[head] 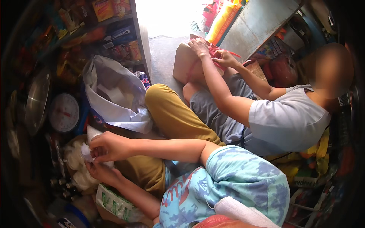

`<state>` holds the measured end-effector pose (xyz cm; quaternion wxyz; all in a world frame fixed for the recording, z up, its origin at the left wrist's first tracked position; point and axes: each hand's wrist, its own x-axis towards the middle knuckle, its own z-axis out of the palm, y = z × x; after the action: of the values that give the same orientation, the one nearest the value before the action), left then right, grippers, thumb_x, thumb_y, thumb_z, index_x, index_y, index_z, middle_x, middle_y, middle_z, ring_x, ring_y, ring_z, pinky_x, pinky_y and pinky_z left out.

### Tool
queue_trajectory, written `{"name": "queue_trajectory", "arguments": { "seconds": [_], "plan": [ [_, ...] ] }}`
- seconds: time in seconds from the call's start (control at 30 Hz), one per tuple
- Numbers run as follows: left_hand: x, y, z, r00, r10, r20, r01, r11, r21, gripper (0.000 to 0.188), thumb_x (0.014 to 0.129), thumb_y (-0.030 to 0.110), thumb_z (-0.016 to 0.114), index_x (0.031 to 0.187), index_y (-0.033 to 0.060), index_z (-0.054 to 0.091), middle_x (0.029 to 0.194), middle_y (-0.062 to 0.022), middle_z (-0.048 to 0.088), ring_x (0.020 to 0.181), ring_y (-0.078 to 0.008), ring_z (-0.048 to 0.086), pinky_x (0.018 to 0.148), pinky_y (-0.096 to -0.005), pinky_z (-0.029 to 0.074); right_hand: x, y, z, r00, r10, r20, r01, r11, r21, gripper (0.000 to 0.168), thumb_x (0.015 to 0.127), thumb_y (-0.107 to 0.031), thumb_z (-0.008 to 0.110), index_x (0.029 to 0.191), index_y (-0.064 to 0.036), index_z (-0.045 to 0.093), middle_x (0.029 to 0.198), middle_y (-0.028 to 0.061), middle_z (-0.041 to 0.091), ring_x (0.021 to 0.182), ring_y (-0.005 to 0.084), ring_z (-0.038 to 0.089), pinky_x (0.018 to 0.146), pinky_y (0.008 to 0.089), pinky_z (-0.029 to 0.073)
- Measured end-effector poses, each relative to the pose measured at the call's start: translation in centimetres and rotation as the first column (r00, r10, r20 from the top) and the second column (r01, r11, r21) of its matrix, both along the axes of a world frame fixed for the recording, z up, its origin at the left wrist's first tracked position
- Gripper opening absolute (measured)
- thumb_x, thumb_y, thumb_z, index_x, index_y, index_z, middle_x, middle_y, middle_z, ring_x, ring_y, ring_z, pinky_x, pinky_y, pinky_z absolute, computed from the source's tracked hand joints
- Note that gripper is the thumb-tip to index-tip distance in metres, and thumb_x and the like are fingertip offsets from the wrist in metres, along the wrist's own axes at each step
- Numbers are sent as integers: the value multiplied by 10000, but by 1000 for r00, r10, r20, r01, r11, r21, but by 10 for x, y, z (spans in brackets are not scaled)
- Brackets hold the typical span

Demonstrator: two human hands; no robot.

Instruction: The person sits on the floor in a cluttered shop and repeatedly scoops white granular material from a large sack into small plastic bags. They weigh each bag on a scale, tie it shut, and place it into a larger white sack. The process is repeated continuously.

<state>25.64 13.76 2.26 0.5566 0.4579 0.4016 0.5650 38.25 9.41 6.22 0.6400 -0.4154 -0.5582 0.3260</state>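
My right hand (112, 146) pinches a small piece of thin white plastic (86, 152), which looks like the top of a small bag. From below, my left hand (104, 173) meets it, its fingertips at the same plastic. Beneath and beyond both hands is a cluster of knotted clear plastic bags (74, 158) with pale contents. My right wrist passes above my knee in mustard trousers (137, 171). Close to my left forearm lies a clear plastic packet with green print (115, 201). My palms partly hide what the fingers grip.
A large white sack (114, 85) with pale pieces inside stands past my knee. Left of it are a dial scale (64, 112) and a metal pan (38, 99). A co-worker (282, 119) sits alongside, hands on red plastic straps at a cardboard box (186, 64). Stocked shelves (122, 17) rise behind.
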Motion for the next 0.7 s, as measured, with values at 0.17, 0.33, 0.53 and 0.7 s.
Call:
{"name": "queue_trajectory", "arguments": {
  "seconds": [0.17,0.33,0.53,0.7],
  "plan": [
    [2,-1,3,998,63,-14,-64,995,-78,329,910,121,500,1171,-78,515,1087,-154,614,935,-227,632,870,-322,497,1,5,-8,993,12,118,-19,998,55,212,741,-61,716,899,27,604,825,118,621,737,231,651,649,327,533],
    [-3,-1,-2,994,73,-77,-76,997,-33,298,895,106,544,1126,-82,543,1055,-135,621,886,-204,623,828,-310,501,-7,0,2,927,-107,361,134,990,-51,195,692,-113,691,829,-13,596,781,112,602,735,282,627,640,374,495],
    [-10,-8,7,903,66,-425,-7,990,140,213,846,43,592,1039,-44,615,1064,-77,597,969,-186,570,882,-314,452,-9,1,-4,911,-100,399,177,971,-160,212,618,-160,679,757,-30,586,769,121,616,723,324,621,631,414,481],
    [-30,-4,19,802,8,-598,173,954,244,159,817,-6,587,969,-38,621,1046,-50,555,1009,-179,524,934,-310,399,-10,-1,-13,917,-115,382,163,982,-95,203,621,-157,676,750,-40,573,757,121,606,709,324,618,616,416,472]
  ]
}}
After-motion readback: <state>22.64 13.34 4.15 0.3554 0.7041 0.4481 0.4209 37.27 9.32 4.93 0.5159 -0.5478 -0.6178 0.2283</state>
